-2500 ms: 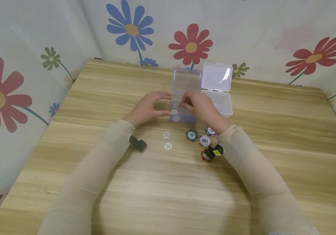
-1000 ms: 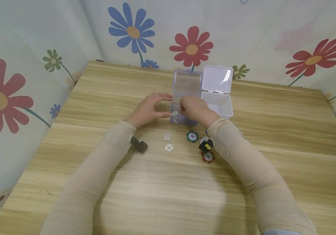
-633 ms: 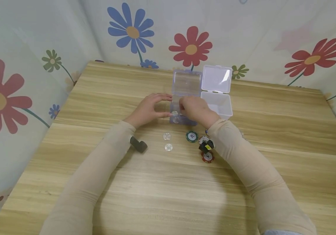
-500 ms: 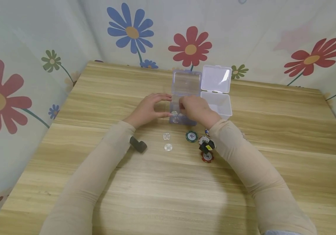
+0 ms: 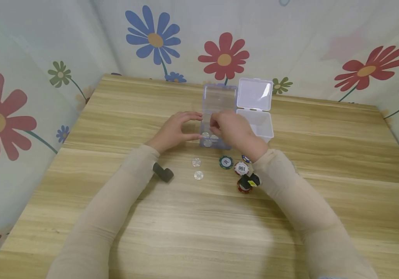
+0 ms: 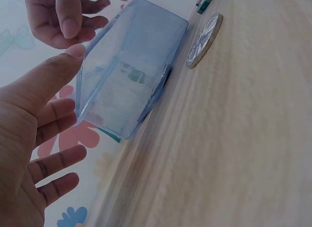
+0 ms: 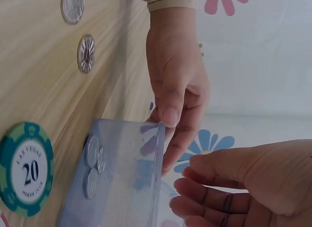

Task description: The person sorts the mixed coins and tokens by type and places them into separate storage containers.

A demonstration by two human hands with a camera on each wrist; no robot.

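A blue-tinted clear box [image 5: 216, 120] stands on the wooden table [image 5: 199, 217], its lid [image 5: 219, 99] raised. Three silver coins [image 7: 95, 161] lie inside at the near end. My left hand [image 5: 193, 126] is at the box's left side, with the thumb [image 7: 168, 112] touching its near corner and the other fingers relaxed and apart from it. My right hand [image 5: 220, 124] hovers over the box with loosely curled fingers [image 7: 204, 193] and nothing in them. Two more silver coins [image 5: 197, 169] lie on the table in front of the box.
A white clear box [image 5: 260, 126] with its lid [image 5: 254, 94] open stands against the blue one's right side. Poker chips lie under my right forearm: a green 20 [image 5: 226, 162], a 100 [image 5: 241, 168], a blue one [image 5: 246, 158] and a red one [image 5: 242, 188].
My right hand dipped into the blue box and has lifted a little above it. A third coin now lies inside. The right forearm swung right, uncovering the 100 chip. The left hand stayed put.
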